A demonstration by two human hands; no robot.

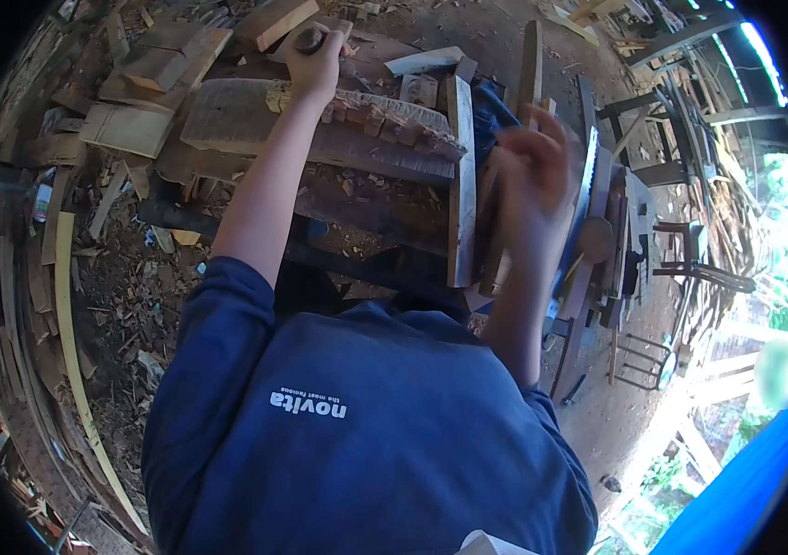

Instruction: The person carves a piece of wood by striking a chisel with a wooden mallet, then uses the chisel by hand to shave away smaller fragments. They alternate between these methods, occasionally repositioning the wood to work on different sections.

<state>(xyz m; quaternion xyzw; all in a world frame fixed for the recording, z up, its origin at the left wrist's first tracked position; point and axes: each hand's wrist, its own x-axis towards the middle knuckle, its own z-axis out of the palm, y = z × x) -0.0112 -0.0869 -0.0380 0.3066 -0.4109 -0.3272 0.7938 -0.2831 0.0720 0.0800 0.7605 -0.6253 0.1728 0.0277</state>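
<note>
My left hand (317,67) is closed round a dark, rounded wooden knob (310,39) above the far edge of the work surface. Below it lies a thick, weathered board (227,116). Along that board runs a rough strip of wood (384,118) with a chipped, reddish edge. My right hand (537,153) is raised to the right of a pale narrow plank (460,185); it is blurred, its fingers look apart, and nothing shows in it. Dark blue material (491,116) lies between that plank and my right hand.
Stacked boards (125,129) lie at the upper left, above chip-strewn ground. A long yellowish strip (74,342) curves down the left side. To the right are a round wooden disc (595,239), long planks, a hammer-like tool (574,388), a dark chair (690,250) and blue sheeting (745,481).
</note>
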